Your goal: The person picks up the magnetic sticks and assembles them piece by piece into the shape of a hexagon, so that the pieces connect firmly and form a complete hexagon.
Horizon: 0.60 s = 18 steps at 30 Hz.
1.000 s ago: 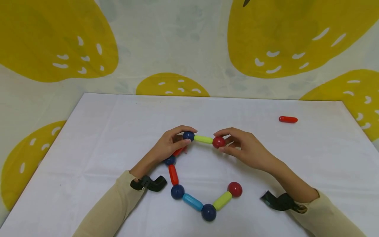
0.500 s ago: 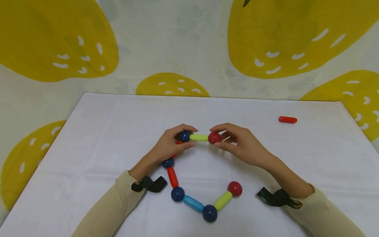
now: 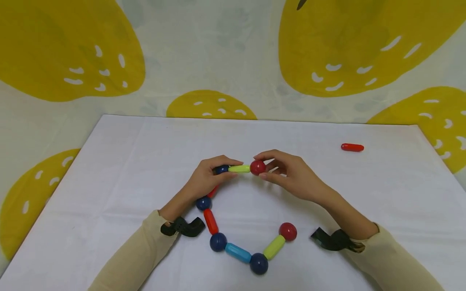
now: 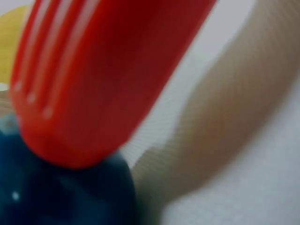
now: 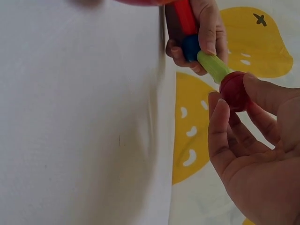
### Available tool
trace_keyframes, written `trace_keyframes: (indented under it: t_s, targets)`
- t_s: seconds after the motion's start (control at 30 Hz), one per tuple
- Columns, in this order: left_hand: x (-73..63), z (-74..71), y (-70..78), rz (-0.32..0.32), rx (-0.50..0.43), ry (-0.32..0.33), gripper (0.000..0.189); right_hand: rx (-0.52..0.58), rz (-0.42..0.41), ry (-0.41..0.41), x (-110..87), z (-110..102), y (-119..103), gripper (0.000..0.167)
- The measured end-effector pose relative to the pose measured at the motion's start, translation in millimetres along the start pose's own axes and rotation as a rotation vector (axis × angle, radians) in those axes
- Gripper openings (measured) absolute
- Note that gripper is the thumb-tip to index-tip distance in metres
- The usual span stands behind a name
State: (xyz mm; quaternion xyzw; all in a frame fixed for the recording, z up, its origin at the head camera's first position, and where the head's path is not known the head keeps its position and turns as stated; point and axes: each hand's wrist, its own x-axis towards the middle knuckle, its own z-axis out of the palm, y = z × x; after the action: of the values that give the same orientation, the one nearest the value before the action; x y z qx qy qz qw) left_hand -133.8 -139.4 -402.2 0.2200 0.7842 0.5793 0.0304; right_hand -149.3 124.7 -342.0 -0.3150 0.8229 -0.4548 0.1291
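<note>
My left hand grips a dark blue ball at the upper end of a chain of toy balls and rods. Its thumb and forefinger reach along a lime green rod that joins this ball to a red ball. Thumb and fingertips of my right hand pinch that red ball. Below the left hand, a red rod, partly hidden in the head view, leads to a second blue ball. The left wrist view shows a red rod against a blue ball close up.
Toward me the chain runs on through another red rod, a blue ball, a light blue rod, a blue ball and a green rod to a red ball. A loose red rod lies far right on the white-covered table.
Both hands have shifted slightly left with the held end of the chain, the right one most. The left fingers now cover more of the blue ball. The chain's left side has bent outward.
</note>
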Motion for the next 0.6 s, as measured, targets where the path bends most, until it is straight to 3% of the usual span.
trace_keyframes:
  t_s: [0.23, 0.43, 0.6]
  targets:
    - [-1.4, -0.6, -1.9, -0.007, -0.016, 0.002, 0.029, -0.046, 0.049, 0.038, -9.3, -14.3, 9.2, 0.041]
    - [-1.3, -0.5, -4.2, -0.002, -0.038, -0.003, 0.028, -0.189, 0.054, 0.186, -29.1, -46.5, 38.5, 0.039]
    - [-0.8, -1.3, -4.9, -0.015, -0.029, -0.001, 0.028, -0.272, 0.190, 0.334, -48.6, -81.5, 66.1, 0.037]
